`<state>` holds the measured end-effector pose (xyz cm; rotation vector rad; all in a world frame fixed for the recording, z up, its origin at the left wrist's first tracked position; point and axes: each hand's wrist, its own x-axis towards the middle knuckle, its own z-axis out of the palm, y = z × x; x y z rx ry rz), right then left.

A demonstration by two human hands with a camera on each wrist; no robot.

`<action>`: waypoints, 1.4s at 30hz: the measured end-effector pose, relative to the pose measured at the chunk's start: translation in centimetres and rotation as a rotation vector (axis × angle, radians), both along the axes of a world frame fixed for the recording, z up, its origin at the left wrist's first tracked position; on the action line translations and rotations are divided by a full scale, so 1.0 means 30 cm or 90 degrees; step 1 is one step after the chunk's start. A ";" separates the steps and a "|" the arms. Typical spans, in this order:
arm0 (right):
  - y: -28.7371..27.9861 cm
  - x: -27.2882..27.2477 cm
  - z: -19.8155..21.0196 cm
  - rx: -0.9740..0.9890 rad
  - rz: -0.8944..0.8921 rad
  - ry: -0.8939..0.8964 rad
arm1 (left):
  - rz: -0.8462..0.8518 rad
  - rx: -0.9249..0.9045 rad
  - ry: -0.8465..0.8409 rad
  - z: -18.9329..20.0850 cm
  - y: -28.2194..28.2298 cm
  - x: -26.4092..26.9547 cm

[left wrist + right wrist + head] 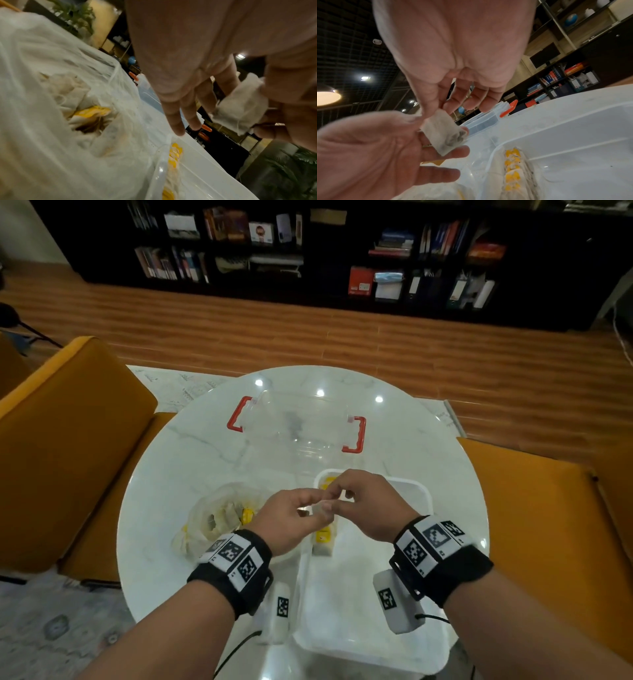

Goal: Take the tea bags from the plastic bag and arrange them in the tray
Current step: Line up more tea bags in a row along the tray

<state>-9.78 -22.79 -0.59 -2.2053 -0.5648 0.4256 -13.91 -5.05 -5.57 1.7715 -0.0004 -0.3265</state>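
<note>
I hold one tea bag (442,133) above the tray (424,494), pinched between my left hand (291,520) and right hand (368,505). It looks light, soft and tearable; I judge its sealed paper edges the safest place to grip.

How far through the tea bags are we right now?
Partly done: a row of tea bags with yellow tags already stands along the left side of the tray. In hand: one tea bag is held between the left hand and right hand above the tray. Left: the plastic bag still holds more, and most of the tray is unfilled.
</note>
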 end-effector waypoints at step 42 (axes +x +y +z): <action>0.095 -0.063 -0.385 -0.042 -0.373 0.414 | -0.003 0.515 0.180 -0.137 -0.027 0.011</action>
